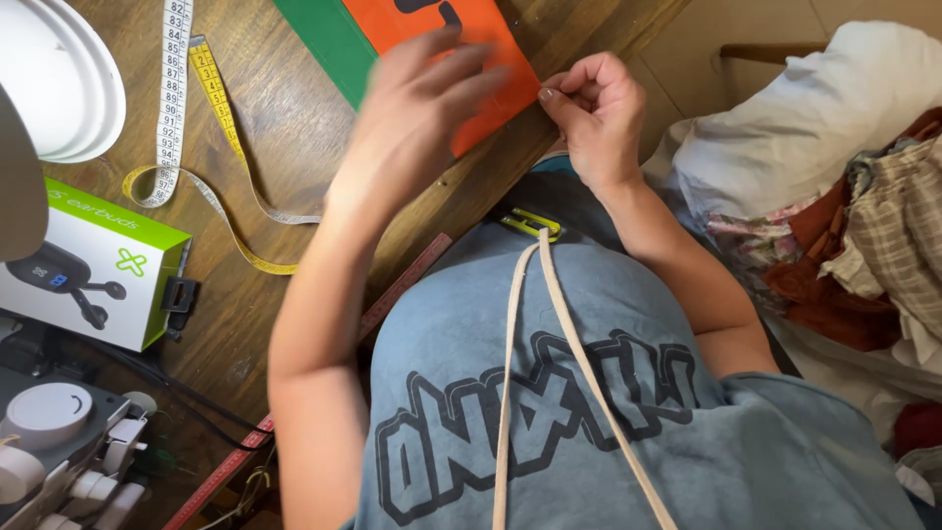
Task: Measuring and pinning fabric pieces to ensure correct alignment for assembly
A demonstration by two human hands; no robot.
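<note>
Orange card (461, 39) being pressed flat under spread left hand (417, 108) on wooden table (285, 128); its right edge being pinched by right hand (594, 113); measuring tape (186, 118) lying left.

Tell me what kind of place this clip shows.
Probably a home sewing or craft corner: a measuring tape lies on the wooden table, both hands work orange fabric, and a heap of clothes sits alongside.

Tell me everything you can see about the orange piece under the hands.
The orange piece is a flat, stiff-looking sheet with a black shape near its top. It lies tilted on the wooden table, over a green sheet. The blurred left hand covers its middle; the right hand pinches at its right corner.
</note>
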